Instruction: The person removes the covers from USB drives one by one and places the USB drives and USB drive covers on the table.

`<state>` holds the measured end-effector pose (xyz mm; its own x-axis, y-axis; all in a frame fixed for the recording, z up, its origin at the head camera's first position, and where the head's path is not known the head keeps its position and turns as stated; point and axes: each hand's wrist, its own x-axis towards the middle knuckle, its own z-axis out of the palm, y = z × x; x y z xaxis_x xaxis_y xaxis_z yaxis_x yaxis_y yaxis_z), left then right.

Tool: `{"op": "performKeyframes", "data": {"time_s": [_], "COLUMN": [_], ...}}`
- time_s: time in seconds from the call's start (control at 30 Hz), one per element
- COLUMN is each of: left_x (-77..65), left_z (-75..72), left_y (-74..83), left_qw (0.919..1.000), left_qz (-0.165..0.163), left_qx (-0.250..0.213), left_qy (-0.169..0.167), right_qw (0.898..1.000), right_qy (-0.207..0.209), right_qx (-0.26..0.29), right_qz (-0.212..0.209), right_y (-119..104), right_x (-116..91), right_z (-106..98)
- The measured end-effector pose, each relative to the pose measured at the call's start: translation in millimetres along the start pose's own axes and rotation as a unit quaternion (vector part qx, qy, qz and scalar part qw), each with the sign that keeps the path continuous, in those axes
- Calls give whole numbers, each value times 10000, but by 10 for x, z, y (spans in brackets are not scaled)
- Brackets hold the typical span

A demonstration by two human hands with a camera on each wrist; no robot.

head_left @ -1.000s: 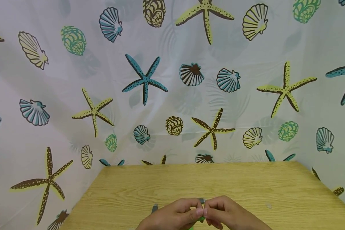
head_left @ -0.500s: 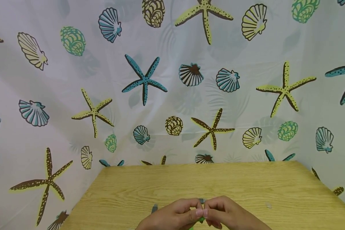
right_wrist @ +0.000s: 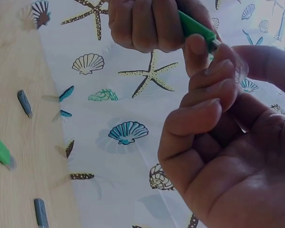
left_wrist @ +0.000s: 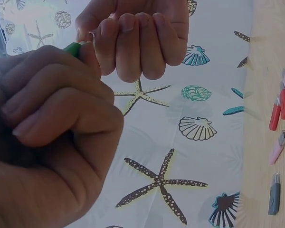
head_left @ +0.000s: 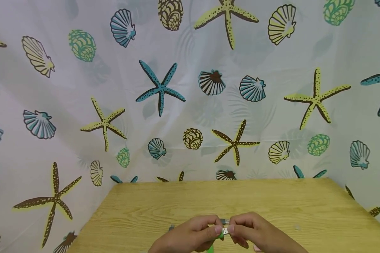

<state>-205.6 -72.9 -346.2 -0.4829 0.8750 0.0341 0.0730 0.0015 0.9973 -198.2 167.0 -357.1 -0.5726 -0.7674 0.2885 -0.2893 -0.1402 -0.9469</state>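
My left hand (head_left: 193,234) grips a green USB stick (right_wrist: 194,23), its metal connector (head_left: 225,231) pointing towards the right hand. Between thumb and forefinger, my right hand (head_left: 254,231) pinches a small clear cap (right_wrist: 243,69) just beyond the connector's tip. In the right wrist view the cap looks apart from the stick. Most of the stick is covered by the left fingers in the head view. The left wrist view shows only a bit of green between the hands.
On the wooden table (head_left: 164,200) lie grey USB sticks (head_left: 224,221) (left_wrist: 274,195), pink sticks (left_wrist: 278,147), red sticks (left_wrist: 275,114) and another green stick (right_wrist: 0,147). A small clear piece (head_left: 297,227) lies to the right. A patterned curtain (head_left: 190,105) encloses the table's back and sides.
My right hand has drawn slightly right, away from the left hand, with the clear cap. The connector, hidden before, now shows between the hands. The left hand still grips the green USB stick.
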Motion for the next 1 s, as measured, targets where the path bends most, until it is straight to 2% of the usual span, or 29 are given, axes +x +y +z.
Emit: {"op": "performKeyframes", "data": {"time_s": [0.13,0.23,0.47,0.7,1.0], "left_x": [10,13,14,-59,-101], "left_z": [-41,-86,-246,-371,-455], "left_y": [-2,-15,-16,13,-11], "left_qw": [9995,9984,9934,9844,9776], "left_qz": [-139,-174,-7,36,-102], "left_qx": [93,176,462,985,1141], "left_qy": [252,508,1047,1458,1765], "right_qw": [9998,9991,9928,9757,9575], "right_qy": [82,269,756,1313,2048], "right_qx": [-171,-223,-352,-770,-837], "right_qz": [50,260,864,1575,1850], "right_y": [-21,-54,-160,-262,-247], "right_x": [-26,-69,-253,-428,-572], "right_z": [-83,-150,-360,-544,-722]}}
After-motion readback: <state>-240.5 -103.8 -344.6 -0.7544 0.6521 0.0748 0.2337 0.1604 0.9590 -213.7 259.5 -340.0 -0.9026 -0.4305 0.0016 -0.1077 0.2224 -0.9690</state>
